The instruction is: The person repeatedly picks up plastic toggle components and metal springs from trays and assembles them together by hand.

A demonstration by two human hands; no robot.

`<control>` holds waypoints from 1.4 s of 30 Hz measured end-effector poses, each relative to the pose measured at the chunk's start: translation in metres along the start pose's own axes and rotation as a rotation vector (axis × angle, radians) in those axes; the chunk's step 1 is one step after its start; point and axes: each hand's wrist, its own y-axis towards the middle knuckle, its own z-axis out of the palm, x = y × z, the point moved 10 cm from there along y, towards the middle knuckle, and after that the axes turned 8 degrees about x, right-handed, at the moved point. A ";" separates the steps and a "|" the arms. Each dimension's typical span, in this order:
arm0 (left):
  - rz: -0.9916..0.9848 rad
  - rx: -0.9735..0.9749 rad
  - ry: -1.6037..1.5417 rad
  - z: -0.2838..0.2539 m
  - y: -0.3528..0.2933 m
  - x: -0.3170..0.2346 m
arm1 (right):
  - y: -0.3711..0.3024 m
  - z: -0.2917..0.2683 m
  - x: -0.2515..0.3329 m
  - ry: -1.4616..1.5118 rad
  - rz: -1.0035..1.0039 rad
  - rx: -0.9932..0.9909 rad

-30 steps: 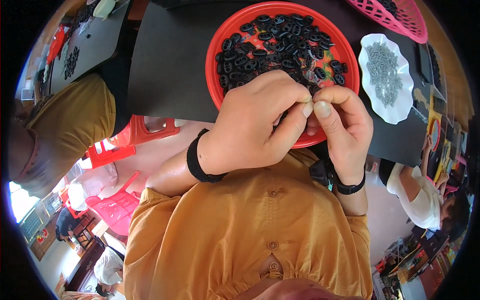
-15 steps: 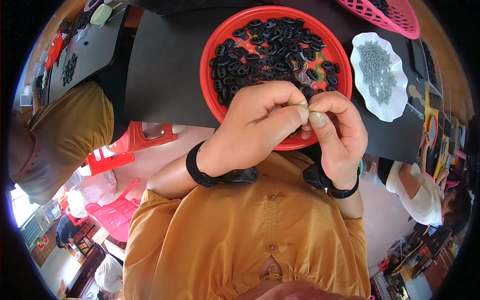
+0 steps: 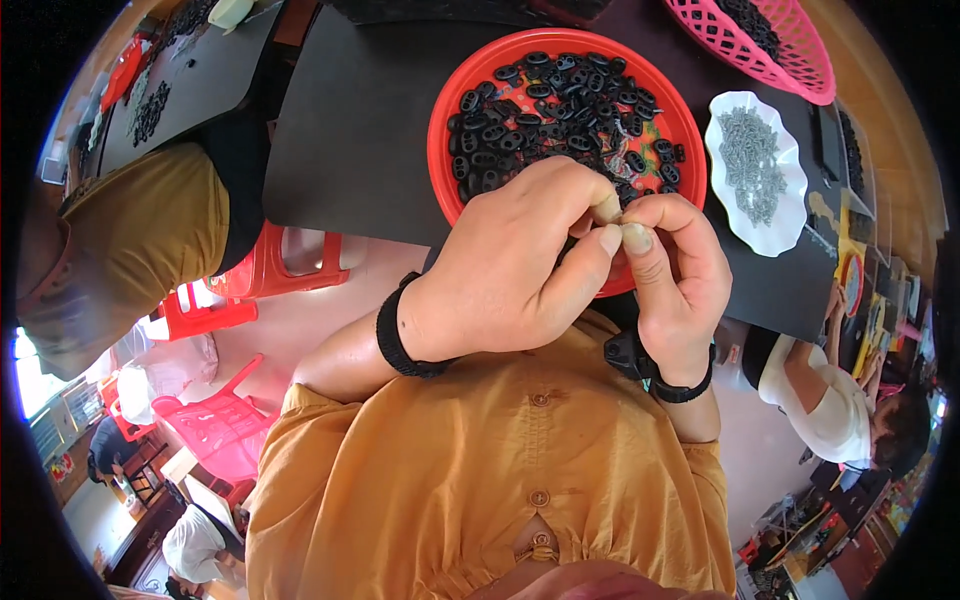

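Note:
My left hand (image 3: 520,262) and my right hand (image 3: 675,275) meet at their fingertips over the near edge of a red round tray (image 3: 440,130). On each hand, thumb and index finger are pinched together. Whatever lies between the fingertips is hidden or too small to name. Spread across the tray are many small black oval cord locks (image 3: 490,133), most showing two holes. A white wavy-edged dish (image 3: 790,200) to the right holds a heap of small grey metal springs (image 3: 750,165). Each of my wrists wears a black band.
A pink openwork basket (image 3: 740,65) with black parts stands at the far right of the dark table (image 3: 340,130). Leftward are red plastic stools (image 3: 285,265), a pink chair (image 3: 215,430) and a person in mustard clothing (image 3: 150,240). Another person in white (image 3: 825,405) sits at right.
The view has shifted, so the tray and dish appear further right and lower. My left thumb and index finger have changed position slightly at the pinch; both hands stay together.

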 end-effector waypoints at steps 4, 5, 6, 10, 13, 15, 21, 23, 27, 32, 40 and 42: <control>0.045 -0.049 0.077 -0.005 -0.007 0.005 | -0.001 0.008 -0.009 0.071 0.061 0.005; 0.065 -0.056 0.061 -0.006 -0.008 0.005 | -0.001 0.010 -0.009 0.070 0.042 0.020; 0.061 -0.062 0.065 -0.005 -0.011 0.006 | 0.000 0.013 -0.009 0.073 0.041 0.027; 0.031 -0.147 0.069 -0.010 -0.019 0.006 | 0.004 0.021 0.006 -0.019 -0.077 0.055; 0.024 -0.179 0.076 -0.014 -0.021 0.004 | 0.007 0.025 0.011 0.000 -0.120 0.087; 0.007 -0.187 0.065 -0.015 -0.022 0.005 | 0.007 0.029 0.012 0.032 -0.122 0.107; -0.320 -0.061 -0.473 0.001 -0.025 0.041 | 0.008 0.030 0.008 0.079 -0.110 0.067; -0.370 -0.085 -0.442 0.000 -0.026 0.049 | 0.009 0.031 0.004 0.042 -0.084 0.092; -0.143 -0.202 -0.088 -0.012 -0.014 0.036 | 0.009 0.019 -0.001 -0.003 -0.029 0.025; -0.065 -0.155 0.023 -0.004 -0.001 0.027 | 0.013 0.007 -0.002 -0.110 -0.060 0.029; -0.018 -0.122 0.071 0.002 0.007 0.020 | 0.011 0.004 -0.027 0.284 0.121 -0.034; -0.042 -0.076 0.179 -0.002 0.011 0.017 | 0.010 -0.002 -0.030 0.266 0.141 -0.097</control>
